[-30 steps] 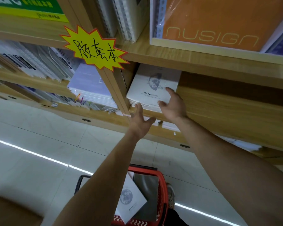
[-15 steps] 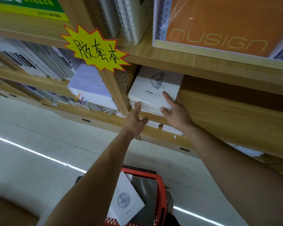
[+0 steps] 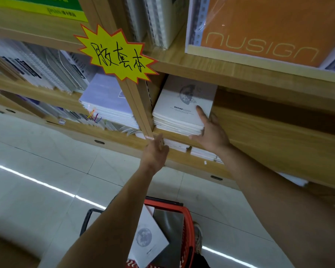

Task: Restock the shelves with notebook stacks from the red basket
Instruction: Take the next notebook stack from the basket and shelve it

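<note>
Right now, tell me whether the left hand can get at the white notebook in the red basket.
Probably yes. The left hand is open at the shelf edge, holding nothing, and the white notebook lies uncovered atop the red basket directly below its forearm.

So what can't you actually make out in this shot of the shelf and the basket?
- Red basket, head view: the left forearm and the bottom edge hide most of it, so how many notebooks remain is unclear.
- White notebook stack: its back end is lost in shadow under the shelf above.
- Small print under "DARING" on the top cover: too small to read.
- Right hand: its palm side faces away.
</note>
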Available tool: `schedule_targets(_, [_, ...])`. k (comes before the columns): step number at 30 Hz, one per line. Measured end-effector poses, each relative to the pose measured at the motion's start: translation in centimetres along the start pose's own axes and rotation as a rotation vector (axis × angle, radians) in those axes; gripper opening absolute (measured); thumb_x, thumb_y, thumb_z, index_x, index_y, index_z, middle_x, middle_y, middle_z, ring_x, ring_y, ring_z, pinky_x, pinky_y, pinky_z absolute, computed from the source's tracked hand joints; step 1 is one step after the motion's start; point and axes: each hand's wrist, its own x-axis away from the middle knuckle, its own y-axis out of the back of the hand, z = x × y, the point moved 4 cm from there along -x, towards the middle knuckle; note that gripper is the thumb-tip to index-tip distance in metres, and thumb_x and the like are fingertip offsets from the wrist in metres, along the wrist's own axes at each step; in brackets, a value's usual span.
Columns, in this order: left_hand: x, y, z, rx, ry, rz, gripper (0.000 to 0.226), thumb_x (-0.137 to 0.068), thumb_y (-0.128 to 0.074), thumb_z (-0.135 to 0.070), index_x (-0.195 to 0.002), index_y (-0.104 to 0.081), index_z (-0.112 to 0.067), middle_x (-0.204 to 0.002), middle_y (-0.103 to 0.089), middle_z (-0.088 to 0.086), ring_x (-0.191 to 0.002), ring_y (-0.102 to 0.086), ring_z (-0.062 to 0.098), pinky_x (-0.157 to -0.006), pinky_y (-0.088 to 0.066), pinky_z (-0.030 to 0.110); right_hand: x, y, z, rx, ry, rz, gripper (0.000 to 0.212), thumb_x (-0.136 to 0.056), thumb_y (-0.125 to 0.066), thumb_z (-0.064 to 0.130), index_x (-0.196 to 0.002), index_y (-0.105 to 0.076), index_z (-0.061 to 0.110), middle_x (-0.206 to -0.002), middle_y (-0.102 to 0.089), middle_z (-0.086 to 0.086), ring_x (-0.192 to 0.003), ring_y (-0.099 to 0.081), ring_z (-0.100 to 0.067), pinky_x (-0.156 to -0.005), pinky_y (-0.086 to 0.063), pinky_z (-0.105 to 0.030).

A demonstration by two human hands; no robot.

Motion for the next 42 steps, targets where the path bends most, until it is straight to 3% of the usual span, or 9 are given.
schedule_targets(5, [-0.8, 1.6, 0.9, -0.065, -0.013, -0.031, 0.050, -0.102, -0.054, -0.025, -0.150, -0.042, -0.023, -0.137, -0.060, 0.008, -0.127, -0.055, 0.026, -0.091, -0.039, 0.025, -0.8, -0.2, -0.2, 0.054, 0.059, -0.091, 0.099, -0.086, -0.077, 0.032, -0.158, -0.010, 0.045, -0.138, -0.054, -0.016, -0.094, -0.067, -0.029, -0.095, -0.056, -0.042])
schedule_targets(11, [-1.9, 3.0, 0.6, -0.151, -0.031, -0.016, 0.052, -0.099, -0.055, -0.031, -0.149, -0.044, -0.025, -0.137, -0.061, 0.006, -0.128, -0.055, 0.025, -0.103, -0.047, 0.039, -1.0, 0.5, 0.2, 0.205, 0.087, -0.072, 0.098, -0.091, -0.073, 0.037, -0.159, -0.003, 0.039, -0.144, -0.052, -0.017, -0.104, -0.064, -0.031, -0.094, -0.055, -0.041])
schedule_targets(16, [-2.1, 3.8, 0.9, -0.207, -0.088, -0.002, 0.049, -0.100, -0.053, -0.026, -0.148, -0.045, -0.029, -0.138, -0.059, 0.009, -0.128, -0.053, 0.027, -0.101, -0.045, 0.037, -1.4, 0.8, 0.0, 0.370, 0.119, -0.044, 0.094, -0.094, -0.066, 0.042, -0.159, 0.002, 0.035, -0.104, -0.067, -0.012, -0.082, -0.064, -0.025, -0.078, -0.059, -0.039])
schedule_targets(20, [-2.0, 4.3, 0.7, -0.188, -0.079, -0.026, 0.045, -0.100, -0.055, -0.026, -0.144, -0.049, -0.028, -0.133, -0.061, 0.009, -0.124, -0.056, 0.027, -0.098, -0.045, 0.034, -0.6, 0.5, 1.0, 0.227, 0.102, -0.049, 0.099, -0.090, -0.073, 0.035, -0.159, -0.002, 0.038, -0.128, -0.061, -0.013, -0.093, -0.065, -0.027, -0.084, -0.058, -0.040])
schedule_targets(23, [-1.9, 4.1, -0.8, -0.179, -0.119, -0.047, 0.046, -0.099, -0.056, -0.025, -0.145, -0.050, -0.025, -0.136, -0.061, 0.009, -0.126, -0.056, 0.027, -0.101, -0.046, 0.034, -0.5, 1.3, 1.4, 0.044, 0.013, -0.054, 0.101, -0.085, -0.074, 0.051, -0.158, -0.008, 0.032, -0.143, -0.051, -0.009, -0.114, -0.060, -0.031, -0.091, -0.053, -0.040])
schedule_targets(28, [-2.2, 3.4, -4.7, -0.362, -0.447, -0.172, 0.044, -0.096, -0.058, -0.024, -0.140, -0.054, -0.021, -0.134, -0.059, 0.004, -0.118, -0.057, 0.026, -0.096, -0.052, 0.041, -3.7, 0.8, 1.6, -0.374, -0.162, -0.205, 0.071, -0.096, -0.058, 0.051, -0.150, -0.025, 0.018, -0.136, -0.058, -0.010, -0.119, -0.060, -0.031, -0.087, -0.046, -0.029])
schedule_targets(35, [-4.2, 1.5, -5.1, -0.657, -0.665, -0.419, 0.042, -0.088, -0.064, -0.035, -0.124, -0.066, -0.013, -0.121, -0.054, 0.015, -0.110, -0.049, 0.035, -0.086, -0.051, 0.044, -5.4, -0.9, 1.0, -0.677, -0.214, -0.338, 0.072, -0.082, -0.080, 0.038, -0.138, -0.039, 0.019, -0.125, -0.061, 0.004, -0.112, -0.058, -0.014, -0.075, -0.042, -0.013])
schedule_targets(38, [-5.1, 1.5, -4.6, -0.691, -0.696, -0.380, 0.054, -0.093, -0.053, -0.042, -0.138, -0.056, -0.012, -0.138, -0.050, 0.014, -0.128, -0.043, 0.036, -0.102, -0.044, 0.047, -5.6, -1.1, 0.4, -0.803, -0.249, -0.366, 0.070, -0.078, -0.085, 0.032, -0.132, -0.042, 0.018, -0.116, -0.065, 0.007, -0.108, -0.063, -0.012, -0.080, -0.047, -0.018])
schedule_targets(42, [-6.7, 0.6, -4.0, -0.778, -0.663, -0.258, 0.066, -0.102, -0.028, -0.051, -0.157, -0.027, -0.014, -0.165, -0.021, 0.007, -0.153, -0.014, 0.027, -0.123, -0.011, 0.044, -6.1, -1.5, 0.2, -0.939, -0.283, -0.325, 0.064, -0.078, -0.083, 0.029, -0.131, -0.048, 0.023, -0.105, -0.068, 0.013, -0.104, -0.066, -0.013, -0.090, -0.053, -0.030])
